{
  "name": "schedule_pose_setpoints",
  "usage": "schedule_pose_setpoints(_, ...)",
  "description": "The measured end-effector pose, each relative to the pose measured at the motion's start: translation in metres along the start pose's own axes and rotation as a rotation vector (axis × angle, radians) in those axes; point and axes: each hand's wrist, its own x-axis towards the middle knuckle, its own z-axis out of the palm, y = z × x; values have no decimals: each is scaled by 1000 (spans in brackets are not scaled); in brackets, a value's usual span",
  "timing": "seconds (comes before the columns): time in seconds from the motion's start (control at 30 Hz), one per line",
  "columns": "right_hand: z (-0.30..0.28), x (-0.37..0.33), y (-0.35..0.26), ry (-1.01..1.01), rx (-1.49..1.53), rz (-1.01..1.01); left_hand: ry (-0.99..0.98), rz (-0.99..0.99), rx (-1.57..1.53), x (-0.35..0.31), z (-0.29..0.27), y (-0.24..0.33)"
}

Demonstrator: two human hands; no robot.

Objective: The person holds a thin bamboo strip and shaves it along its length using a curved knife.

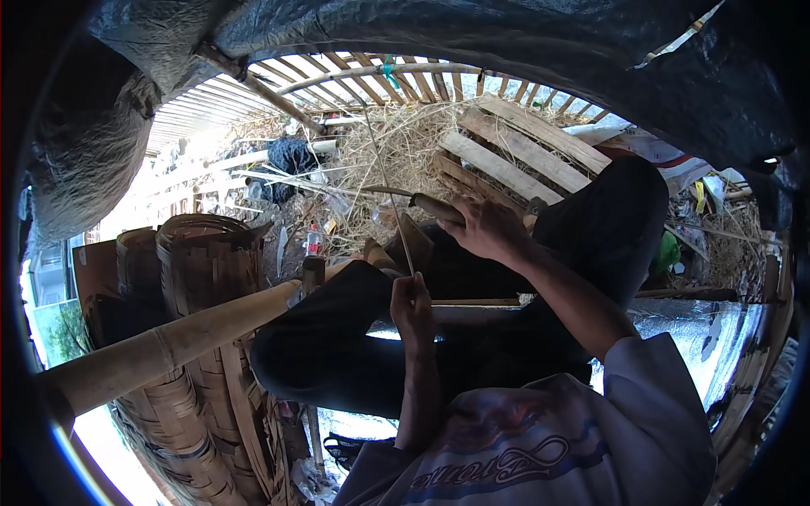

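My left hand (pixel 412 314) pinches the lower end of a thin bamboo strip (pixel 377 156) in front of my lap. From there the strip rises, leaning slightly left, over the litter of shavings. In my right hand (pixel 492 228) is a knife with a thick wooden handle (pixel 439 208), the fingers wrapped around it. Its narrow, slightly curved blade (pixel 386 190) points left and crosses the strip; whether the two touch I cannot tell. Below the blade, a flat wooden piece (pixel 408 244) sits between my legs.
A thick bamboo pole (pixel 169 341) slants across the left, beside rolled woven bamboo mats (pixel 207 270). Ahead lie a slatted wooden pallet (pixel 515 160), straw-like shavings (pixel 405 135), a dark blue tangle (pixel 289 160) and a small bottle (pixel 314 243). Dark sheeting (pixel 523 34) hangs overhead.
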Motion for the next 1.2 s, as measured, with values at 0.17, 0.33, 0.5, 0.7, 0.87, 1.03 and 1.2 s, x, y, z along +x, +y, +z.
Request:
schedule_pose_setpoints(0.17,-6,22,20,124,10,127,-70,73,52,-17,9,17)
schedule_pose_setpoints(0.33,-13,63,54,227,555,397,-194,55,-130,-15,9,23)
schedule_pose_setpoints(0.5,-22,44,24,-11,658,416,-115,-66,-365,-2,-16,30)
schedule_pose_setpoints(0.7,-2,27,21,71,498,183,-133,-135,-390,-7,-17,36)
schedule_pose_setpoints(0.87,-13,23,14,27,637,217,-184,-149,-366,-9,-14,38)
schedule_pose_setpoints(1.03,-18,24,9,50,1107,167,-276,-142,-399,-14,-5,33)
schedule_pose_setpoints(1.2,-20,25,7,80,1176,223,-469,-180,-368,-25,0,33)
